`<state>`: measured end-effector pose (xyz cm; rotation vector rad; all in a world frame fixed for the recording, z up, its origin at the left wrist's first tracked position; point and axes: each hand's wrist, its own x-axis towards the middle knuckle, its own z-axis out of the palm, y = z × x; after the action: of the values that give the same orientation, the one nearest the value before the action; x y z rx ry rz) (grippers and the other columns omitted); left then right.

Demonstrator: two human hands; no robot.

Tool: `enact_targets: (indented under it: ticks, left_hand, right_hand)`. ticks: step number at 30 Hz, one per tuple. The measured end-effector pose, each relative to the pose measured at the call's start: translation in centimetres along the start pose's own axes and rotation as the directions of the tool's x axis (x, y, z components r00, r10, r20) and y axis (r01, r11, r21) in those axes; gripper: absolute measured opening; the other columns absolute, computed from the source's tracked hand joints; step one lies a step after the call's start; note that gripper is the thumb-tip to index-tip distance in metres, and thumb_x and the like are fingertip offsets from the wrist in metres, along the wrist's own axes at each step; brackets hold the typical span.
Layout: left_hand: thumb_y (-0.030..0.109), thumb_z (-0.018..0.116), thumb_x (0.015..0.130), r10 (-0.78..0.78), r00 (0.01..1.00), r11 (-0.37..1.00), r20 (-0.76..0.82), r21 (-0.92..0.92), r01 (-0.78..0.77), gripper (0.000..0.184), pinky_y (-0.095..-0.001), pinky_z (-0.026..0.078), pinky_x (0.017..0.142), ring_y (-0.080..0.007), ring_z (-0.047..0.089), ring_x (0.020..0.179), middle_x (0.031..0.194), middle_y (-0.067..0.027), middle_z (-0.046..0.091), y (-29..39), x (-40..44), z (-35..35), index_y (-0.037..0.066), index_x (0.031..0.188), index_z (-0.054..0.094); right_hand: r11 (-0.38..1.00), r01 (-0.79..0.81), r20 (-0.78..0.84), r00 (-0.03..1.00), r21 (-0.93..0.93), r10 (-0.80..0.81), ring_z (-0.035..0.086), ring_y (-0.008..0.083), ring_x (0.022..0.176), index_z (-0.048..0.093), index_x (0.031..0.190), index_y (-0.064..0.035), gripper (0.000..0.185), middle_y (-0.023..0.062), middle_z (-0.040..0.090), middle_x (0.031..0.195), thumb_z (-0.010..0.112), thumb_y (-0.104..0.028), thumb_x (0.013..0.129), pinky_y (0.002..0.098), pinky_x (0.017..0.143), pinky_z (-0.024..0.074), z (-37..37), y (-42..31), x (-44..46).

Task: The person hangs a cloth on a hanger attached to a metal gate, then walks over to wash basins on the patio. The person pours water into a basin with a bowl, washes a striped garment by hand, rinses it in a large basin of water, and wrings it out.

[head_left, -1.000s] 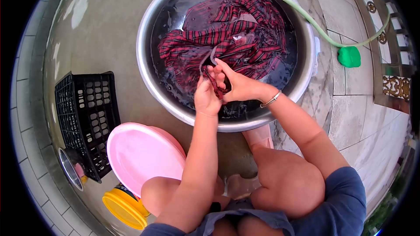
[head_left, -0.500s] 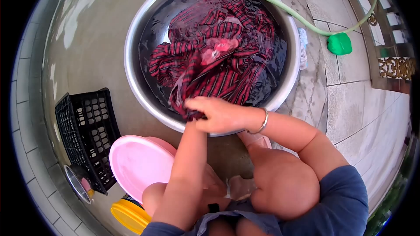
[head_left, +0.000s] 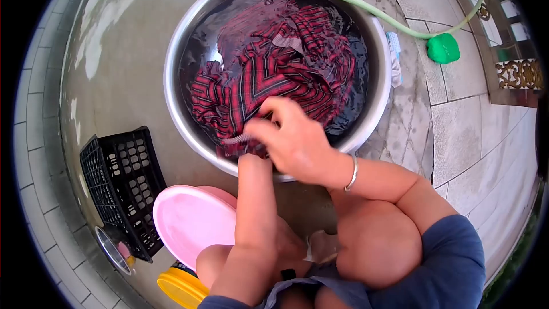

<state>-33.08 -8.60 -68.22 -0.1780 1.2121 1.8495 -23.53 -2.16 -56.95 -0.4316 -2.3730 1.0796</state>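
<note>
Wet floor [head_left: 123, 103]. Plaid cloth [head_left: 257, 80] likely heavy, limp; grip its near edge. Right hand [head_left: 294, 140] half-spread; left hand [head_left: 255, 163]: can't tell.

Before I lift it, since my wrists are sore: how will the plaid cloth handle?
The plaid cloth would probably feel heavy, since it lies soaking in water. Its loose folds suggest floppiness, and its wet surface may be slippery.

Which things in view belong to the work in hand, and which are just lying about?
In use:
- plaid cloth
- metal tub and its water
- right hand, at the cloth

Apparently lying about:
- black crate
- pink basin
- yellow lid
- hose, though it crosses the tub's rim
</note>
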Motion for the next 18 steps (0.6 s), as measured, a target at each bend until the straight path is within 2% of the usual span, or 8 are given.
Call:
enact_targets:
  ticks: [2,4,6,8,9,14,16,18]
  left_hand:
    - [0.026,0.060,0.073,0.026,1.000,1.000,0.003,0.012,-0.026,0.042,-0.0296,0.043,0.077,-0.0204,0.053,0.090,0.098,-0.0105,0.056,0.7,0.3,0.0,0.006,0.109,0.050]
    - [0.026,0.060,0.072,0.057,0.998,0.997,0.022,0.045,-0.058,0.043,-0.0296,0.043,0.078,-0.0205,0.053,0.090,0.099,-0.0104,0.055,1.7,0.2,-0.1,0.006,0.109,0.050]
    - [0.027,0.060,0.072,0.096,0.994,0.989,0.055,0.103,-0.102,0.044,-0.0296,0.043,0.078,-0.0206,0.053,0.091,0.099,-0.0104,0.055,3.0,-0.2,-0.5,0.006,0.110,0.050]
    - [0.028,0.060,0.072,0.122,0.989,0.978,0.082,0.158,-0.134,0.045,-0.0296,0.043,0.078,-0.0208,0.053,0.091,0.100,-0.0103,0.055,4.3,-0.6,-1.0,0.007,0.110,0.050]
    - [0.028,0.060,0.072,0.129,0.987,0.971,0.093,0.190,-0.145,0.045,-0.0296,0.043,0.079,-0.0208,0.053,0.092,0.100,-0.0103,0.055,4.9,-0.9,-1.4,0.007,0.110,0.050]
    - [0.030,0.060,0.071,0.084,0.988,0.956,0.132,0.267,-0.117,0.047,-0.0296,0.042,0.079,-0.0211,0.053,0.093,0.102,-0.0102,0.054,3.8,-2.3,-1.1,0.007,0.111,0.049]
    - [0.030,0.060,0.071,0.097,0.985,0.948,0.141,0.289,-0.135,0.048,-0.0297,0.042,0.080,-0.0212,0.052,0.093,0.103,-0.0102,0.054,4.2,-2.3,-0.9,0.007,0.111,0.049]
    - [0.031,0.061,0.071,0.117,0.981,0.940,0.156,0.302,-0.160,0.048,-0.0297,0.042,0.080,-0.0213,0.052,0.094,0.104,-0.0101,0.054,5.1,-2.2,-0.7,0.007,0.112,0.049]
  right_hand:
    - [0.997,0.016,-0.205,0.979,0.072,-0.001,0.050,0.0292,0.083,0.055,0.090,-0.0042,0.039,0.0107,0.049,0.092,0.057,0.005,0.052,0.0346,0.069,0.0442,0.3,0.6,0.5]
    - [0.971,0.237,-0.166,0.959,0.034,-0.228,0.048,0.0310,0.082,0.048,0.096,-0.0016,0.045,0.0118,0.049,0.087,0.054,0.003,0.051,0.0361,0.068,0.0445,0.4,1.3,0.6]
    - [0.958,0.256,-0.071,0.966,0.131,-0.248,0.049,0.0330,0.081,0.047,0.094,-0.0009,0.040,0.0137,0.050,0.085,0.052,0.004,0.054,0.0379,0.069,0.0436,0.0,1.4,0.9]
    - [0.900,0.051,0.101,0.989,0.432,-0.105,0.051,0.0355,0.079,0.046,0.091,0.0002,0.034,0.0167,0.051,0.085,0.051,0.004,0.058,0.0393,0.068,0.0430,-0.1,0.9,1.0]
    - [0.847,0.034,0.082,0.992,0.530,-0.091,0.054,0.0296,0.071,0.046,0.090,-0.0001,0.032,0.0136,0.052,0.080,0.047,0.008,0.059,0.0318,0.060,0.0430,0.3,0.5,0.7]
    - [0.728,-0.293,0.433,0.902,0.619,-0.005,0.057,0.0228,0.069,0.043,0.092,-0.0005,0.027,0.0138,0.053,0.074,0.048,0.007,0.066,0.0301,0.058,0.0426,-0.3,-0.2,0.3]
    - [0.700,-0.353,0.473,0.880,0.620,0.025,0.057,0.0204,0.067,0.042,0.093,-0.0007,0.029,0.0131,0.054,0.072,0.049,0.006,0.066,0.0301,0.058,0.0426,-0.3,0.1,-0.1]
    - [0.752,-0.264,0.423,0.906,0.604,-0.023,0.057,0.0244,0.067,0.042,0.093,-0.0008,0.028,0.0141,0.054,0.072,0.049,0.005,0.066,0.0316,0.058,0.0432,-0.9,-0.3,-0.6]
